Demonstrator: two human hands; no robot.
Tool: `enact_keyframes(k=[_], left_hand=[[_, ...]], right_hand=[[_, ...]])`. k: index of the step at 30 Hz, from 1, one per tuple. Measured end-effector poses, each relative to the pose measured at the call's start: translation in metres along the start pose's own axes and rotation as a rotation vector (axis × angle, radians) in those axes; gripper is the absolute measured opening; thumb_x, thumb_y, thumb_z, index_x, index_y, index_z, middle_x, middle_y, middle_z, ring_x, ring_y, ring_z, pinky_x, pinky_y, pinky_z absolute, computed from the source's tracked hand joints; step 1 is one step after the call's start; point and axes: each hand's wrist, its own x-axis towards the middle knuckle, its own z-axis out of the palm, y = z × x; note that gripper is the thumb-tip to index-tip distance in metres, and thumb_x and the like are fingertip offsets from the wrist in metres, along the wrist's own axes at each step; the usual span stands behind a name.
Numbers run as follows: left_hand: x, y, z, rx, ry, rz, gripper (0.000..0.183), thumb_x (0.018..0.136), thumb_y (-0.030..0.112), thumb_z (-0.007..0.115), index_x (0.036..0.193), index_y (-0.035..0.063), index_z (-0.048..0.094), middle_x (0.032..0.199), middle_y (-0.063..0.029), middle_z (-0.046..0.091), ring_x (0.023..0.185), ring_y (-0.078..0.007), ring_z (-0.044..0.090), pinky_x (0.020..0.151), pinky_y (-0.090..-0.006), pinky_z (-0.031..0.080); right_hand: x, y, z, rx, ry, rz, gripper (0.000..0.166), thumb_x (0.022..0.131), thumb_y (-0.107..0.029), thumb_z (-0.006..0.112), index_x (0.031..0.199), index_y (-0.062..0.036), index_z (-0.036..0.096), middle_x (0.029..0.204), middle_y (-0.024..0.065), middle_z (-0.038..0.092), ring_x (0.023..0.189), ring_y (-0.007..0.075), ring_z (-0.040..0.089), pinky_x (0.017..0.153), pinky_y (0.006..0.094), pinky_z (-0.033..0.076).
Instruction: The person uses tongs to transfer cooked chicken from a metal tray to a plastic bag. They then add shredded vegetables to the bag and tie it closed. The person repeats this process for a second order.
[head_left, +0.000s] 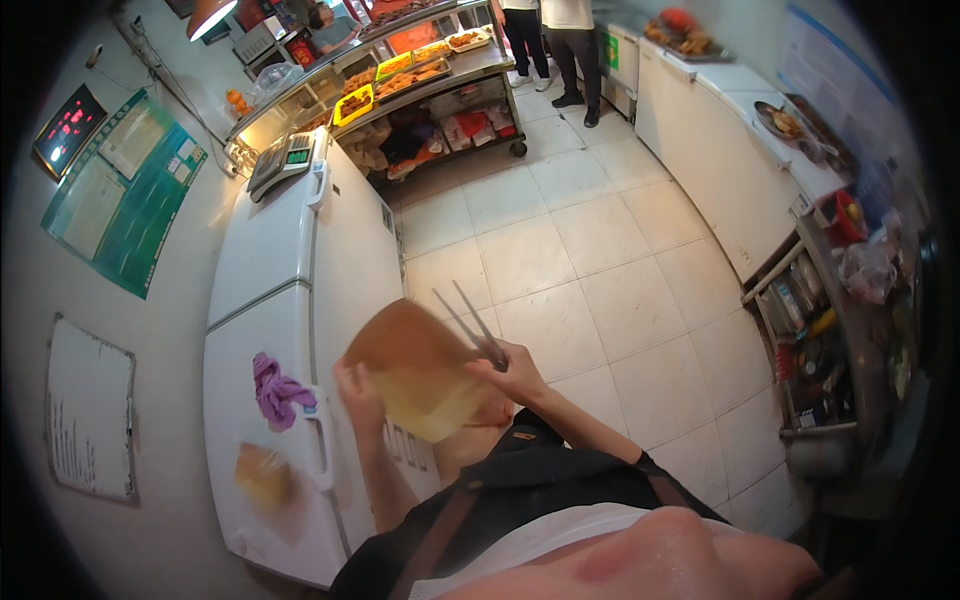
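My left hand (360, 394) grips the left edge of a blurred brown and yellowish paper bag or sheet (420, 367) held before my body. At its right edge my right hand (514, 375) also touches it, with the fingers closed round the dark handle of a two-pronged metal tool, a fork or tongs (474, 321), whose prongs point up and left over the floor. A similar brown and yellow item (262, 476) lies on the white chest freezer (255, 330) to the left, below a crumpled purple cloth (279, 390).
A digital scale (281, 165) stands on the freezer's far end. Beyond is a wheeled metal counter (480, 71) with trays of cooked food. Two people (559, 37) stand at the back. A white freezer (705, 142) and a metal shelf unit (810, 345) line the right side.
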Motion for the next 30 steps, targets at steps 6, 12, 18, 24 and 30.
enact_keyframes(k=[6, 12, 18, 24, 30], left_hand=[[0.055, 0.093, 0.232, -0.606, -0.484, -0.155, 0.038, 0.093, 0.016, 0.055, 0.126, 0.0004, 0.046, 0.104, -0.0103, 0.061, 0.091, -0.0181, 0.061, 0.073, -0.029, 0.05], [0.073, 0.187, 0.457, -0.953, -0.97, -0.745, 0.048, 0.086, 0.014, 0.059, 0.13, 0.0, 0.048, 0.113, -0.0139, 0.06, 0.102, -0.0242, 0.061, 0.083, -0.036, 0.053], [0.138, 0.265, 0.624, -1.003, -1.024, -0.734, 0.044, 0.088, 0.016, 0.06, 0.128, 0.0003, 0.049, 0.115, -0.0124, 0.061, 0.103, -0.0253, 0.062, 0.085, -0.0406, 0.054], [0.158, 0.375, 0.79, -0.945, -1.072, -0.519, 0.043, 0.089, 0.016, 0.06, 0.127, -0.0009, 0.05, 0.119, -0.0134, 0.059, 0.109, -0.0257, 0.06, 0.089, -0.0416, 0.052], [0.126, 0.44, 0.918, -0.949, -0.98, -0.681, 0.043, 0.092, 0.02, 0.056, 0.129, -0.0019, 0.048, 0.12, -0.0141, 0.059, 0.108, -0.0268, 0.061, 0.088, -0.0403, 0.053]], right_hand=[[0.077, 0.051, -0.171, 0.148, 0.314, 0.179, 0.016, 0.083, -0.011, 0.067, 0.091, 0.0028, 0.068, 0.068, -0.0032, 0.06, 0.057, 0.0026, 0.049, 0.049, 0.0208, 0.037], [0.178, 0.034, -0.398, -0.133, 0.515, 0.124, 0.015, 0.084, -0.012, 0.066, 0.077, 0.0013, 0.067, 0.061, -0.0016, 0.059, 0.052, 0.0015, 0.044, 0.044, 0.0211, 0.032], [0.327, -0.077, -0.687, -0.16, 0.825, 0.008, 0.044, 0.098, -0.041, 0.042, 0.085, -0.0073, 0.066, 0.062, 0.0055, 0.064, 0.04, 0.004, 0.038, 0.037, 0.0233, 0.029], [0.465, -0.176, -1.004, -0.351, 0.917, 0.22, 0.043, 0.087, -0.037, 0.059, 0.075, 0.0042, 0.059, 0.078, 0.0168, 0.068, 0.039, 0.0134, 0.041, 0.037, 0.0313, 0.035], [0.411, -0.135, -1.064, -0.25, 0.842, 0.034, 0.033, 0.091, -0.03, 0.063, 0.089, 0.0033, 0.064, 0.074, 0.007, 0.065, 0.056, 0.0105, 0.053, 0.049, 0.0263, 0.043]])
